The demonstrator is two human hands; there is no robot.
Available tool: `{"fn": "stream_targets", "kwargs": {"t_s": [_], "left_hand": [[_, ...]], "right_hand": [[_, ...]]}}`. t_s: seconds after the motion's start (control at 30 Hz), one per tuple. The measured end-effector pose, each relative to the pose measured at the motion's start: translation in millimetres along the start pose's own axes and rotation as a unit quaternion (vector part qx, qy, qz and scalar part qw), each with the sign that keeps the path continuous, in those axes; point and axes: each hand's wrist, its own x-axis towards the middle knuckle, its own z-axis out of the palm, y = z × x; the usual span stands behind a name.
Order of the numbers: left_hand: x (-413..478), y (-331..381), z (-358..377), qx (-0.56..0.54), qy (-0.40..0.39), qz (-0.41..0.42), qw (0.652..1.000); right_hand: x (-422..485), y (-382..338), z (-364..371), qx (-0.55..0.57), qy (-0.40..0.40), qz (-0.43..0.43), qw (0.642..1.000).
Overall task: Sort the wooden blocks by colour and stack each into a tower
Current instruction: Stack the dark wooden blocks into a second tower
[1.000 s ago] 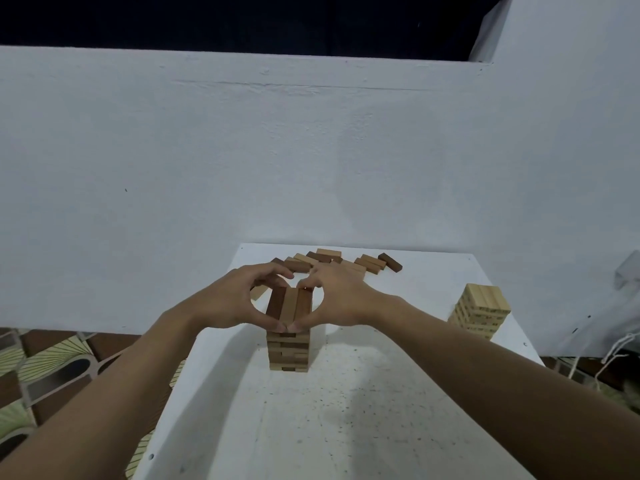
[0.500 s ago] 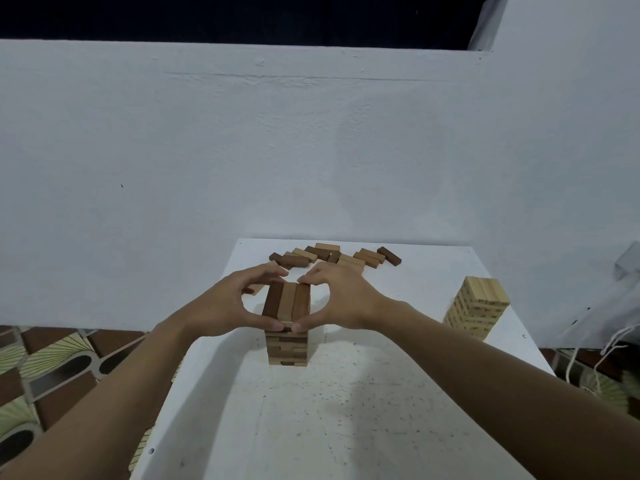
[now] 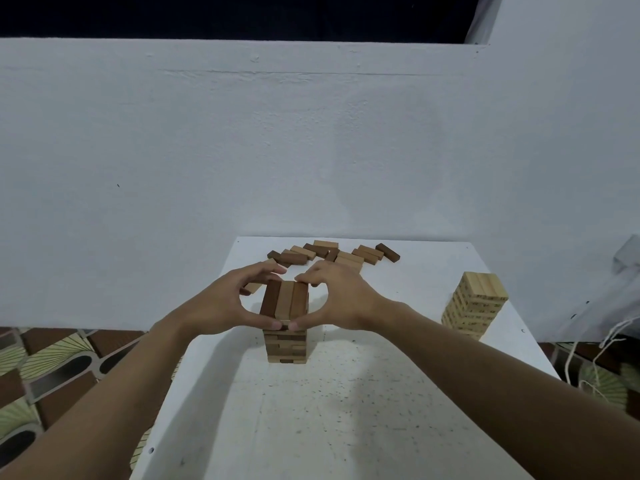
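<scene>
**Colleague:** What do you see from the head camera?

**Operator:** I see both hands of the person around the brown tower (image 3: 285, 344), which stands in the middle of the white table (image 3: 346, 410). The left hand (image 3: 221, 306) and the right hand (image 3: 341, 299) are curled round the top layer (image 3: 284, 299) and together they make a ring. The two thumbs press on its near end, almost tip to tip.

**Colleague:** And the fingers at the far end?

**Operator:** The right fingers (image 3: 306, 279) lie on the far end of the layer. The left fingers (image 3: 273, 270) curl over the far end too, but I cannot tell whether they really touch the wood.

**Colleague:** How does that layer look?

**Operator:** It has three blocks side by side: a dark one on the left, a light one in the middle, a medium brown one on the right. They point away from me. The layers under it also show mixed shades.

**Colleague:** Where is the rest?

**Operator:** The loose blocks (image 3: 332, 254) lie scattered at the far edge of the table, near the wall (image 3: 311, 150), dark and light ones together. One of them lies just behind the left hand. The pale tower (image 3: 474, 306) stands upright at the right edge, well apart from the hands. On the left I see a patterned floor (image 3: 52, 368), and on the right a thin white cord (image 3: 588, 358) hangs down.
</scene>
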Motion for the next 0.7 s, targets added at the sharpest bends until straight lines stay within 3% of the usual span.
{"fn": "stream_targets", "kwargs": {"t_s": [0.2, 0.33, 0.43, 0.57, 0.63, 0.7], "left_hand": [[-8.0, 8.0, 2.1, -0.061, 0.025, 0.010, 0.998], [-1.9, -1.7, 2.0, -0.124, 0.159, 0.002, 0.979], [9.8, -34.8, 2.1, -0.057, 0.197, -0.049, 0.978], [31.2, -86.8, 7.7, 0.104, 0.143, -0.032, 0.984], [43.2, -106.2, 14.2, 0.201, 0.105, -0.004, 0.974], [53.4, -117.1, 19.8, 0.270, 0.071, -0.031, 0.960]], "right_hand": [[-13.2, 11.0, 2.4, 0.118, 0.078, 0.010, 0.990], [-9.1, 37.1, 9.2, 0.156, 0.182, 0.043, 0.970], [-1.5, 63.3, 16.9, 0.071, 0.177, 0.077, 0.979], [15.1, 92.8, 26.0, -0.109, 0.077, 0.099, 0.986], [25.4, 102.4, 27.5, -0.167, 0.043, 0.088, 0.981], [37.0, 111.2, 27.5, -0.204, 0.019, 0.080, 0.976]]}}
